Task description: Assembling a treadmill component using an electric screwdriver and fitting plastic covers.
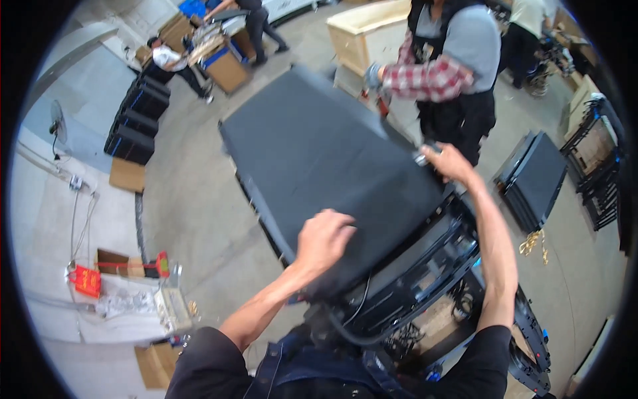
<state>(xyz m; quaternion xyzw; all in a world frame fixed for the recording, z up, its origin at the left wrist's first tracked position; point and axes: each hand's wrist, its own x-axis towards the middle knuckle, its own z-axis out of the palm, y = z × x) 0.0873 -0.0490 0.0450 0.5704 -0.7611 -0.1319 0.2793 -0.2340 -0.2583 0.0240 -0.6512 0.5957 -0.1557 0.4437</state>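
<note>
A large dark grey sheet-covered panel [325,159] lies in front of me on a black frame [405,266]. My left hand [324,239] is over its near left part, with fingers loosely bent, thumb apart and nothing visible in it. At the panel's right edge, my right hand [448,163] is closed around a small hand tool with a shiny metal end [420,158]; its exact kind is unclear. Across the panel's right side stands a co-worker [452,73] in a plaid sleeve, whose gloved hand [373,76] is close to a red-handled tool [383,105].
Stacked dark panels [535,176] lie on the floor to the right, beside black metal frames [598,159]. A wooden crate [362,40] stands behind the panel. Black cases [136,120] line the left wall. Other people work in the background near cardboard boxes [226,70].
</note>
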